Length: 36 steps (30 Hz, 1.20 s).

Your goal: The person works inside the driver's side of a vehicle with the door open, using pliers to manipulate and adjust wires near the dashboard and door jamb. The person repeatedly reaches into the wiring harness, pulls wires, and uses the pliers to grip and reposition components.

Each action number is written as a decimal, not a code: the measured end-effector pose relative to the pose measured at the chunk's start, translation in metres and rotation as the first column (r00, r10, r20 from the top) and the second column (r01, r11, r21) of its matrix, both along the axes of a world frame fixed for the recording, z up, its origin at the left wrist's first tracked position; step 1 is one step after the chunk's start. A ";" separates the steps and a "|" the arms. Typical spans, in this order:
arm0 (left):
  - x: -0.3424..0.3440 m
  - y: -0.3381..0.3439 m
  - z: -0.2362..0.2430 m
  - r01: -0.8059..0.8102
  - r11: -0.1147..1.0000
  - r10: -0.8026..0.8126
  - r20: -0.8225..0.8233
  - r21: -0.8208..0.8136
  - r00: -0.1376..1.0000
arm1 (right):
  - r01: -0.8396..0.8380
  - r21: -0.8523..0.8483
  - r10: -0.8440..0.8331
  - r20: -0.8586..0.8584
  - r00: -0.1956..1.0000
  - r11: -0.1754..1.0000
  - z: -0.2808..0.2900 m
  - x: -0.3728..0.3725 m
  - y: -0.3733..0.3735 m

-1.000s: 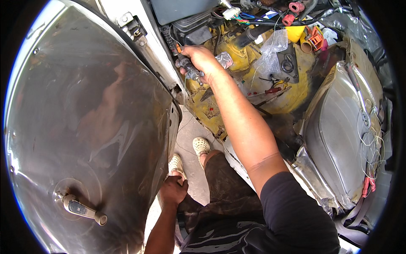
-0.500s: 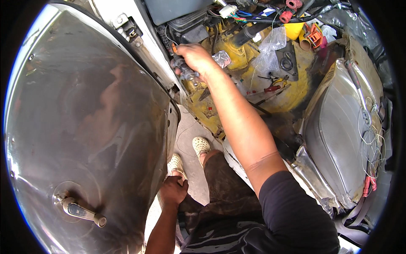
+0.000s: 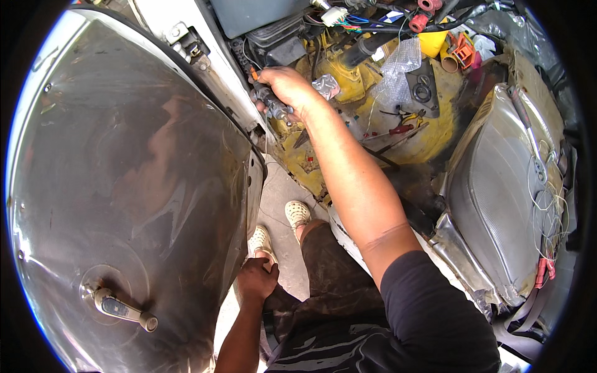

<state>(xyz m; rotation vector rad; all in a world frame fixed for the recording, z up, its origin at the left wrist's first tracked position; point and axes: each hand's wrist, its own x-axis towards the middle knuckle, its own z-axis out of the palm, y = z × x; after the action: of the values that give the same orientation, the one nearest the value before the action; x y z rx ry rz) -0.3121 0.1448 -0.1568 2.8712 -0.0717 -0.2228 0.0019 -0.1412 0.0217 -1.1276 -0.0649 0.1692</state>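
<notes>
Two hands, well apart: the right hand [image 3: 287, 87] is wrapped around a dark tool [image 3: 270, 101] beside the white door frame [image 3: 219, 62], above the yellow floor [image 3: 435, 138]; the left hand [image 3: 256, 278] rests against the leg [image 3: 286, 306], its grip impossible to tell. A firm hold, knuckles clear of the door frame, should give steadier control.

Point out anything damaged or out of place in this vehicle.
The yellow footwell floor looks stained and worn, with a red-handled tool lying loose on it. Thin wires lie tangled over the grey seat, oddly out of place.
</notes>
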 end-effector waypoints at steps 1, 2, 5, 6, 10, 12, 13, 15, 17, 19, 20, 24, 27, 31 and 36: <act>0.000 0.000 0.000 0.011 1.000 -0.011 0.007 0.006 1.000 | 0.003 0.004 -0.003 0.002 1.000 1.000 -0.001 0.000 0.001; 0.000 0.000 0.001 -0.004 1.000 0.004 -0.008 0.002 1.000 | 0.006 0.007 -0.006 0.005 1.000 1.000 -0.001 0.001 0.001; 0.001 -0.001 0.002 -0.016 1.000 0.016 -0.037 0.006 0.999 | -0.023 0.023 0.022 0.008 1.000 0.999 -0.003 0.002 0.003; 0.001 -0.001 0.002 -0.019 1.000 0.019 -0.044 0.008 0.999 | -0.018 0.028 0.018 0.016 1.000 0.999 -0.004 0.003 0.004; 0.002 -0.001 0.001 0.008 1.000 -0.007 -0.039 0.007 0.999 | -0.017 0.080 0.014 0.044 0.999 0.997 -0.005 0.004 0.012; 0.002 -0.001 0.000 0.002 1.000 -0.002 -0.039 0.006 0.999 | 0.005 0.081 -0.008 0.037 0.999 0.997 -0.004 0.003 0.015; 0.002 -0.001 -0.001 0.009 1.000 -0.009 -0.036 0.007 0.999 | 0.014 0.071 -0.016 0.031 0.999 0.997 -0.003 0.003 0.015; 0.001 -0.001 -0.001 0.002 1.000 -0.002 -0.040 0.014 0.999 | 0.020 0.055 -0.022 0.038 0.999 0.998 0.000 0.003 0.015; 0.001 -0.001 0.000 -0.009 1.000 0.010 -0.049 0.017 0.999 | 0.033 0.057 -0.033 0.004 0.999 0.998 0.002 0.003 0.012; 0.002 -0.002 0.001 -0.019 1.000 0.019 -0.060 0.013 0.998 | 0.011 0.095 -0.011 -0.003 1.000 0.995 0.002 0.004 0.012; 0.002 -0.002 0.001 -0.025 1.000 0.025 -0.060 0.010 0.998 | -0.014 0.131 0.014 0.000 1.000 0.991 0.001 0.004 0.013; 0.002 -0.003 -0.001 -0.020 1.000 0.020 -0.054 0.000 0.998 | -0.046 0.157 0.046 0.003 0.999 0.986 -0.002 0.001 0.022; 0.002 -0.003 -0.004 0.005 1.000 -0.004 0.028 -0.006 1.000 | -0.003 0.086 0.003 -0.004 1.000 0.996 0.000 -0.001 0.020; 0.002 -0.002 -0.003 0.013 1.000 -0.013 -0.023 0.018 1.000 | 0.017 -0.060 -0.018 -0.024 1.000 0.998 0.008 -0.003 -0.006; 0.000 -0.002 0.002 -0.003 1.000 0.004 -0.033 0.004 0.999 | 0.020 -0.072 -0.019 0.006 1.000 0.997 0.010 -0.005 -0.012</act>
<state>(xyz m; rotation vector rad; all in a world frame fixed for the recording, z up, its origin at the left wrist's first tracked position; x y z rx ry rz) -0.3119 0.1427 -0.1552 2.8704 -0.0600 -0.2699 -0.0032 -0.1535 0.0318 -1.2007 -0.0532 0.1522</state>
